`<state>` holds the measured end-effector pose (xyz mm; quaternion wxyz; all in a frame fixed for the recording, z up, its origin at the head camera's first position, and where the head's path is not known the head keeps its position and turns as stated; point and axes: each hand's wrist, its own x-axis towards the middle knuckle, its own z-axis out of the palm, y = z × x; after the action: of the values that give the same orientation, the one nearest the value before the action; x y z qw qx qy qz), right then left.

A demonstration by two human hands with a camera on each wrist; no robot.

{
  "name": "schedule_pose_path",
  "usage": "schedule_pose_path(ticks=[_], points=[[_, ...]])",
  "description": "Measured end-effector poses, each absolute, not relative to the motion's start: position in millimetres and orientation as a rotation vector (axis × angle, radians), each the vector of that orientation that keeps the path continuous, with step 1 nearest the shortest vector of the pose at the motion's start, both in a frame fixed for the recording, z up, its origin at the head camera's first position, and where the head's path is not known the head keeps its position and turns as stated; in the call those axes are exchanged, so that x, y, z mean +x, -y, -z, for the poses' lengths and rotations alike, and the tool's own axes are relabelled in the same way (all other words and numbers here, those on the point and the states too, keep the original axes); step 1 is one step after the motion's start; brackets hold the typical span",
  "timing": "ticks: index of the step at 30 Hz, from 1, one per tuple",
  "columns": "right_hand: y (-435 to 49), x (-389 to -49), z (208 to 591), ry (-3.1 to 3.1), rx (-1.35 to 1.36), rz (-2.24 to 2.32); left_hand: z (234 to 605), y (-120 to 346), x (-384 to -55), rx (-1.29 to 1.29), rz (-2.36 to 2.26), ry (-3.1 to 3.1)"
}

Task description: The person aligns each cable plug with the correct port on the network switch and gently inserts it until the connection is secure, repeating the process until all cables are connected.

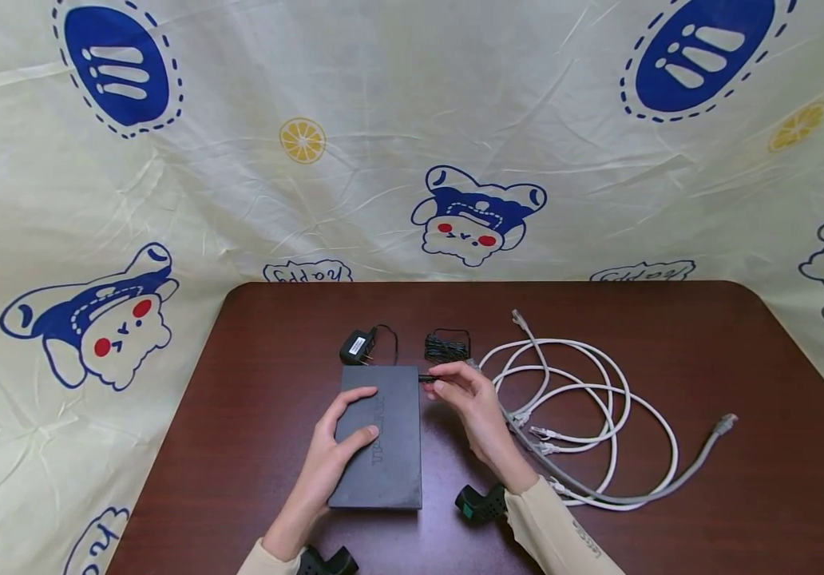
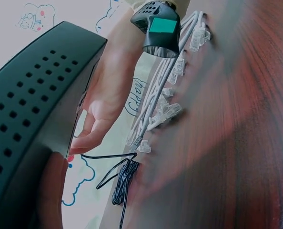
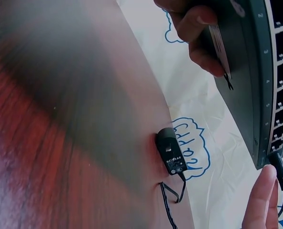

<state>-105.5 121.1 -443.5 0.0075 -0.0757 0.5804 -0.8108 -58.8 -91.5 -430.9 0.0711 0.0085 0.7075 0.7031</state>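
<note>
A dark grey network switch (image 1: pixel 398 479) is held off the table by my left hand (image 1: pixel 333 447), thumb and a finger across its top. Its row of ports (image 3: pixel 282 71) faces right. Thumb and fingers of my right hand (image 1: pixel 480 411) pinch a black power plug (image 3: pixel 280 174) against the far end of that row. How deep the plug sits in its socket I cannot tell. The vented side of the switch (image 2: pixel 32 95) shows in the left wrist view; there, it partly hides the right fingers.
A black power adapter (image 1: pixel 357 346) lies behind the switch, with its bundled black cord (image 1: pixel 446 346) to the right. White network cables (image 1: pixel 627 391) and a grey one (image 1: pixel 699 463) lie coiled right of my hand on the brown table (image 1: pixel 225 479). A printed sheet (image 1: pixel 354 208) hangs behind.
</note>
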Motion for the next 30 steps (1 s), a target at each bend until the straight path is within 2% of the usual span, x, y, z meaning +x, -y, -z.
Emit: schedule_pose_path(ticks=[14,30], points=[[-150,-104,449,-1.861,-0.249,2.569,432,90,-60,0.022,-2.133,-2.101],[-193,-103,454,-1.962,0.002,2.57,434,91,-59,0.028,-2.154,-2.058]])
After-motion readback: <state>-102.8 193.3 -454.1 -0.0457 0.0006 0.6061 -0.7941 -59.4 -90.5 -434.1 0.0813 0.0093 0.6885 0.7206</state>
